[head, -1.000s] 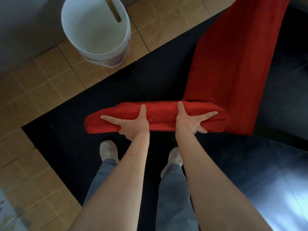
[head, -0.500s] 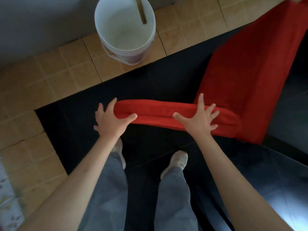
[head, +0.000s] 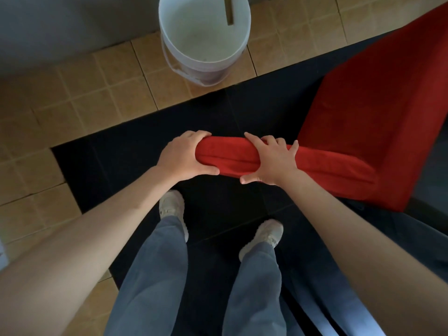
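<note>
My left hand (head: 184,157) curls tight round the end of the red cloth roll (head: 327,166) — right hand (head: 272,163) clasps over it, fingers spread.

A red cloth (head: 363,122) on black floor (head: 150,146), tan gridded tiles (head: 72,98), a white bucket (head: 203,37), blue jeans (head: 155,275).

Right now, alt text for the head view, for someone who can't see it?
Two bare hands hold a part-rolled red cloth on a black floor: the left hand grips the roll's end, the right hand spans it. The unrolled length trails right; a white bucket stands beyond on tan tiles.
</note>
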Available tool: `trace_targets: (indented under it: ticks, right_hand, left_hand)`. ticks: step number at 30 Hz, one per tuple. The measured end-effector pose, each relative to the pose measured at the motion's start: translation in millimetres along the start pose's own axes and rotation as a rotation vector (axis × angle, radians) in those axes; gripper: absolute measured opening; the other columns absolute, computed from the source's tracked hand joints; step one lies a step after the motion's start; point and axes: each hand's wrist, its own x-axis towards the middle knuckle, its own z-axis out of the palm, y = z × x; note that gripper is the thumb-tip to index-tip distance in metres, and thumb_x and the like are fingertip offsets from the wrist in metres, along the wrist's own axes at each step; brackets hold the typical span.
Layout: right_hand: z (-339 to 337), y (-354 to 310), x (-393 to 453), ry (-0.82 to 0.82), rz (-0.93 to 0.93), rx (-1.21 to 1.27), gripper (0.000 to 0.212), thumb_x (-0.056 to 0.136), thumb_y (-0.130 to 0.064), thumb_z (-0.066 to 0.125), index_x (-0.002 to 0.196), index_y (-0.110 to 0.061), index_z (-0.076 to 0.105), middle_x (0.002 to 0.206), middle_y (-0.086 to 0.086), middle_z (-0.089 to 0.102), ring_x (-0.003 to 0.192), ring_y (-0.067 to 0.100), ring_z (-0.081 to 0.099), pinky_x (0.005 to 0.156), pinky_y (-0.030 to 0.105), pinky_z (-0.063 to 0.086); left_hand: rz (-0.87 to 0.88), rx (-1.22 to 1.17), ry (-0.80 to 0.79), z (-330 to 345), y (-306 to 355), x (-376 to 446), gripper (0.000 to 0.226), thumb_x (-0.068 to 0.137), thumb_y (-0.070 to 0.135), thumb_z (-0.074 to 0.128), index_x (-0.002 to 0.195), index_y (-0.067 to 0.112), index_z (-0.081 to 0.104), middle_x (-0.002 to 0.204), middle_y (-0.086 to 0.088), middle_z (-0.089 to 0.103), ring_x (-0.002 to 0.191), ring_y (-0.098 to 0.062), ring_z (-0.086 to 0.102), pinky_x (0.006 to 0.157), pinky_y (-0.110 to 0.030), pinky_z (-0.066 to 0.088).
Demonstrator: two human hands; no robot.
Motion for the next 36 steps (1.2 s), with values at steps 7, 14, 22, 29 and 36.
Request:
trace_targets:
  ticks: [7, 14, 22, 29, 36]
  right_hand:
    - [1.4, -2.8, 2.5, 0.015, 0.006, -0.016, 0.123, 0.05, -0.075, 0.074, 0.15, -0.041, 0.011, 0.148, 0.006, 0.034, 0.135, 0.034, 0.029, 0.108, 0.068, 0.013]
    - [-5.3, 1.6, 2.6, -0.026, -0.029, -0.027, 0.123, 0.052, -0.072, 0.075, 0.151, -0.039, 0.01, 0.146, 0.007, 0.038, 0.134, 0.034, 0.033, 0.109, 0.065, 0.016]
    - [-8.1, 8.2, 0.2, -0.041, -0.077, -0.013, 0.123, 0.054, -0.068, 0.078, 0.152, -0.036, 0.012, 0.146, 0.007, 0.037, 0.135, 0.033, 0.032, 0.111, 0.061, 0.016]
    - [-9.1, 21.8, -4.5, -0.033, -0.097, -0.099, 0.128, 0.05, -0.064, 0.082, 0.152, -0.034, 0.01, 0.146, 0.006, 0.038, 0.131, 0.033, 0.037, 0.111, 0.058, 0.023]
    - [-6.9, 19.0, 2.5, -0.012, -0.098, -0.118, 0.127, 0.049, -0.066, 0.082, 0.151, -0.026, 0.018, 0.136, 0.004, 0.05, 0.123, 0.03, 0.048, 0.106, 0.054, 0.034]
  left_hand:
    - [0.033, 0.005, 0.006, 0.4, -4.3, 0.6, 0.094, 0.059, 0.058, 0.081, 0.139, 0.031, 0.04, 0.133, 0.002, 0.049, 0.116, -0.02, 0.05, 0.094, -0.043, 0.045]
    - [0.04, 0.012, 0.016, 1.5, -3.8, 0.7, 0.095, 0.059, 0.061, 0.079, 0.139, 0.03, 0.04, 0.132, 0.001, 0.049, 0.115, -0.02, 0.051, 0.093, -0.042, 0.046]
    - [0.038, 0.023, 0.022, 3.0, -2.6, -0.4, 0.095, 0.059, 0.06, 0.08, 0.139, 0.03, 0.04, 0.133, 0.0, 0.049, 0.116, -0.021, 0.051, 0.093, -0.042, 0.046]
    - [0.039, 0.108, 0.042, 3.7, -0.3, 1.2, 0.101, 0.053, 0.063, 0.082, 0.139, 0.031, 0.038, 0.131, 0.002, 0.05, 0.115, -0.02, 0.053, 0.091, -0.041, 0.045]
    - [0.083, 0.293, -0.025, -3.2, -1.1, 8.9, 0.119, 0.047, 0.06, 0.086, 0.146, 0.027, 0.029, 0.129, -0.004, 0.055, 0.111, -0.025, 0.057, 0.092, -0.044, 0.046]
